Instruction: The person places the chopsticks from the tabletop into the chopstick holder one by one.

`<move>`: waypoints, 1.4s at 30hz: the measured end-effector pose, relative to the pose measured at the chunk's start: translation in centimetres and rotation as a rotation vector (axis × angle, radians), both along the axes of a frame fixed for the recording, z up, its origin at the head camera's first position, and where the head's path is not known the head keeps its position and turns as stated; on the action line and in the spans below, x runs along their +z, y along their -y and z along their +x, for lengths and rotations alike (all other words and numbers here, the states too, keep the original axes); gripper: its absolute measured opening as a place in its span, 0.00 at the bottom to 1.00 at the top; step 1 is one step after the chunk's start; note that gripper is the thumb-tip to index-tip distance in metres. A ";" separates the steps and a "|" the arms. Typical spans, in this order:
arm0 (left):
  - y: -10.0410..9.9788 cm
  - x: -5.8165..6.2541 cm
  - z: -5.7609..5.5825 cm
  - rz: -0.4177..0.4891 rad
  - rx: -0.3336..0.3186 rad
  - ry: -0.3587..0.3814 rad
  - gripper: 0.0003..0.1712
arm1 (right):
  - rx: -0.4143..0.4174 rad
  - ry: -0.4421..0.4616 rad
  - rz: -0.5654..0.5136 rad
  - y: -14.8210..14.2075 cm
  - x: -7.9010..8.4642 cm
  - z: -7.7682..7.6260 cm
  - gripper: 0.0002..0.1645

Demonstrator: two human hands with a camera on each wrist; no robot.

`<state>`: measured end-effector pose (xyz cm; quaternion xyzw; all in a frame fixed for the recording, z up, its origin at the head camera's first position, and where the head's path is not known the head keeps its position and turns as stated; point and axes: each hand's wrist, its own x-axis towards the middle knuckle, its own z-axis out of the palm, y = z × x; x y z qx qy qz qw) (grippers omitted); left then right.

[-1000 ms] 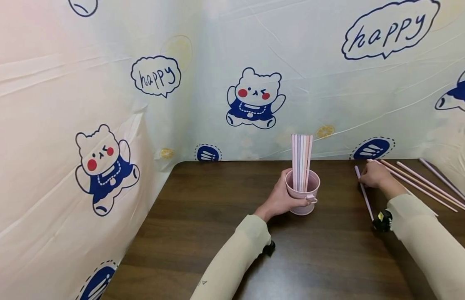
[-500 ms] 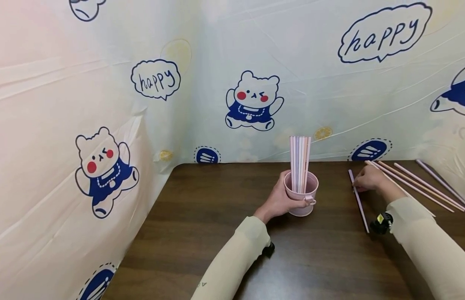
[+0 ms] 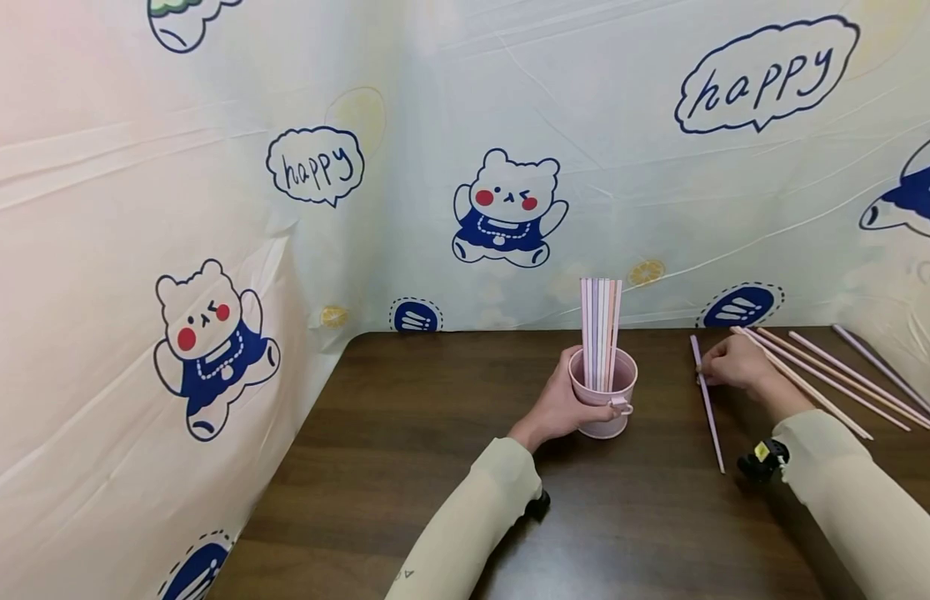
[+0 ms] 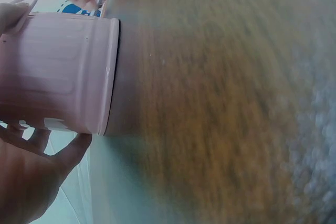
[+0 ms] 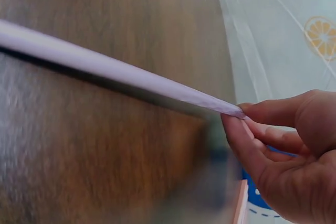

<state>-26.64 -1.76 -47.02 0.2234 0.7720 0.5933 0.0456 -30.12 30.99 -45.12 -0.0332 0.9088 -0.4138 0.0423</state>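
Observation:
My left hand point(image 3: 562, 407) grips a small pink bucket point(image 3: 603, 429) from its left side, the thumb across the front near the handle lug. The bucket is upright on the table, and a bundle of pastel straws point(image 3: 600, 333) stands in it. In the left wrist view the fingers curl round the pink bucket wall point(image 4: 58, 72). Farther right, my right hand point(image 3: 735, 364) pinches a lilac straw point(image 3: 711, 425) between thumb and fingers. The right wrist view shows that straw point(image 5: 126, 74) slanting away from the fingertips, just over the wood.
Several loose pink, orange, cream and purple straws point(image 3: 855, 379) lie fanned on the table right of my right hand. The dark wood table point(image 3: 405, 467) meets a printed curtain point(image 3: 435, 167) at its back and left edges.
My right hand has shifted slightly left with the lilac straw, whose near end has swung left. The left hand keeps its grip on the bucket.

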 end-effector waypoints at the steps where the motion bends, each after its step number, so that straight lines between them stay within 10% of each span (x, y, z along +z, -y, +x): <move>1: 0.0 0.0 0.0 0.001 -0.001 0.000 0.58 | -0.004 -0.015 -0.017 0.2 0.1 0.0 0.10; 21: 0.1 -0.2 0.0 0.011 -0.002 -0.013 0.58 | -0.161 -0.414 -0.026 3.4 5.6 1.0 0.14; 42: 0.1 -0.1 -0.1 -0.007 -0.016 -0.005 0.59 | -0.141 -0.603 -0.714 7.4 14.5 3.0 0.11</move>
